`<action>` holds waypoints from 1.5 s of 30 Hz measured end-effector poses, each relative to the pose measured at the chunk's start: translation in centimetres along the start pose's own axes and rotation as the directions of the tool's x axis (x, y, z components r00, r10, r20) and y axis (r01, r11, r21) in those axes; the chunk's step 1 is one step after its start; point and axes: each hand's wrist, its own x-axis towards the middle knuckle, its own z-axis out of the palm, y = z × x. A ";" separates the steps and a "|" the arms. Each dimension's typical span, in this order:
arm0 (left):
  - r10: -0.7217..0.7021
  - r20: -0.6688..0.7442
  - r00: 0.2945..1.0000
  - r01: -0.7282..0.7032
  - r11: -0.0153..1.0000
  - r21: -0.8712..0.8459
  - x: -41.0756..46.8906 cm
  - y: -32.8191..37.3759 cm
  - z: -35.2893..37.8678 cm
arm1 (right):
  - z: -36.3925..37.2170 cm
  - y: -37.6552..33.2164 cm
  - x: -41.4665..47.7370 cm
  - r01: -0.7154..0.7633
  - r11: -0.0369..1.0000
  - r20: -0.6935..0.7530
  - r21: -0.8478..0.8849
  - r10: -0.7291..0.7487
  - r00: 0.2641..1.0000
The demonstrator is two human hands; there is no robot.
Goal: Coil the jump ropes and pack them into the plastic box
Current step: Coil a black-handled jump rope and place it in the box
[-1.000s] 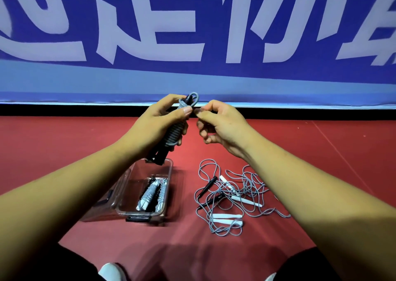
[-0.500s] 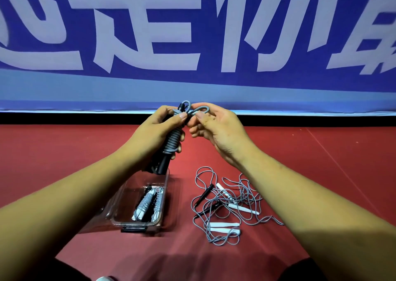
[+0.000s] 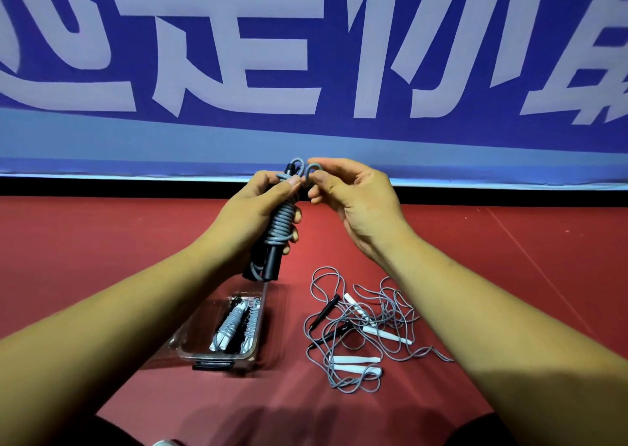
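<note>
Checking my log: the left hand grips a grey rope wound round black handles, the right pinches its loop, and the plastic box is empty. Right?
No: the head view shows coiled ropes in the plastic box. The left hand gripping the wound rope and the right hand pinching its loop are right.

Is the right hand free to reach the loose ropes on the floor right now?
Probably not yet: the right hand pinches the end loop of the coiled rope that the left hand grips. The loose ropes lie uncovered below it, so once it lets go the way looks free.
</note>
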 end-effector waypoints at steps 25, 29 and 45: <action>-0.052 0.121 0.991 0.057 0.998 -0.041 -0.8 -0.2 0.5 | 0.0 -0.1 0.0 0.101 0.764 -0.119 -0.637 -0.227 0.967; -0.015 0.079 0.997 0.022 0.996 -0.087 -0.8 0.1 0.5 | 0.2 -0.6 -0.1 0.157 0.755 -0.081 -0.637 -0.268 0.960; 0.115 -0.116 0.986 -0.083 0.964 0.252 -0.5 -1.5 1.3 | 1.0 0.5 -0.6 0.111 0.770 -0.157 -0.628 -0.265 0.951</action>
